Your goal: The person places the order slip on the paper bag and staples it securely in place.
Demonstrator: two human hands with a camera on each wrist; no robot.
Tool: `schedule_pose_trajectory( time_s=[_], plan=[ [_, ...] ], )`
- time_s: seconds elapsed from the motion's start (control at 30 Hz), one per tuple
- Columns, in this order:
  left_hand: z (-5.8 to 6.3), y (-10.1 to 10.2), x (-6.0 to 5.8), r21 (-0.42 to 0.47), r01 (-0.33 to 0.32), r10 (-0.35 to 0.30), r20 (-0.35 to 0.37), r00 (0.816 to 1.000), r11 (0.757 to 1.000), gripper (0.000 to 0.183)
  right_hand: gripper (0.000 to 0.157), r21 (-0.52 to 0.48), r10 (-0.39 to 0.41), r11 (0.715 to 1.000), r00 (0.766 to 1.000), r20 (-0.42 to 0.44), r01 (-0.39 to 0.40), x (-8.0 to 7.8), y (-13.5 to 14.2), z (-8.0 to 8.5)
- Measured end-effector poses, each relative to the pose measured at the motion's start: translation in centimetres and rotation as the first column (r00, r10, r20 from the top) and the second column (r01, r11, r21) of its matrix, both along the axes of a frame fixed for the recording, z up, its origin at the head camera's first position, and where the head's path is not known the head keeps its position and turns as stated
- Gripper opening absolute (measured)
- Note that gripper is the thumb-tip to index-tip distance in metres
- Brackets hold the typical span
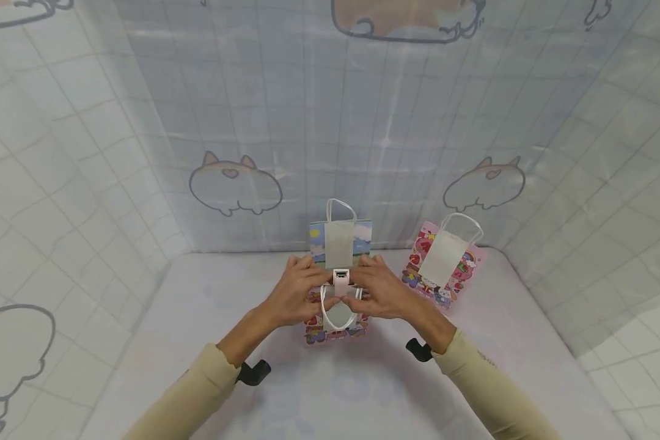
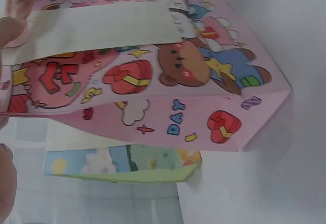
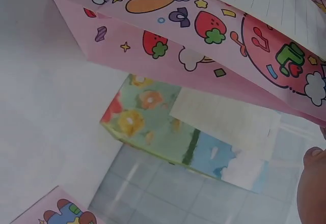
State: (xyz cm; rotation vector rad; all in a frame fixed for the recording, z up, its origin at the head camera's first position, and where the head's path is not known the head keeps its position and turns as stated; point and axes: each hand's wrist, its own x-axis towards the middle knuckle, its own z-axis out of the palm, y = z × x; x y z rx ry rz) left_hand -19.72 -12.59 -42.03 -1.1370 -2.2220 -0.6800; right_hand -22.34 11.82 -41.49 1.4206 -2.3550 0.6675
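Note:
A pink paper gift bag (image 1: 337,335) with cartoon bears, hearts and strawberries stands upright in front of me. Its white cord handle (image 1: 324,308) droops toward me over a white paper panel (image 2: 102,28). My left hand (image 1: 297,294) pinches the bag's top edge from the left. From the right, my right hand (image 1: 384,291) pinches the same edge, with both thumbs close together. Between the fingertips sits a small pale pink block (image 1: 341,284) with a dark rectangular slot on its upper end; its kind is unclear. Fingers hide part of the bag's top.
Behind stands a blue and green gift bag (image 1: 316,235) with a painted landscape. Another pink gift bag (image 1: 445,263) leans tilted to the right. Both have white panels and handles. A white cloth covers the table (image 1: 209,318), with grid-patterned curtain (image 1: 363,122) on three sides.

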Motion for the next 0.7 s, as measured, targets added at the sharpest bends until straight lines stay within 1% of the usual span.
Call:
schedule_pose_trajectory(
  time_s=[0.1, 0.17, 0.33, 0.57, 0.7],
  plan=[
    [0.02, -0.10, -0.13, -0.003, -0.018, 0.018, 0.019, 1.000, 1.000, 0.045, 0.036, 0.018, -0.011, 1.000, 1.000, 0.008, 0.011, -0.08, -0.01, 0.16],
    [0.05, -0.11, -0.18, -0.001, -0.028, 0.028, 0.040, 0.999, 1.000, 0.045, 0.036, 0.025, -0.017, 1.000, 1.000, 0.006, 0.017, -0.14, -0.05, 0.25],
    [0.07, -0.10, -0.09, 0.007, -0.050, 0.049, 0.097, 0.994, 0.999, 0.045, 0.029, 0.040, -0.042, 0.998, 0.999, 0.005, 0.042, -0.21, -0.16, 0.32],
    [-0.11, -0.18, 0.02, 0.032, -0.090, 0.082, 0.196, 0.977, 0.995, 0.049, 0.035, 0.063, -0.091, 0.994, 0.995, 0.029, 0.089, 0.09, 0.11, 0.73],
    [-0.29, -0.27, 0.10, 0.043, -0.103, 0.092, 0.202, 0.975, 0.994, 0.052, 0.035, 0.042, -0.100, 0.994, 0.994, 0.037, 0.098, 0.29, 0.23, 0.76]
  ],
)
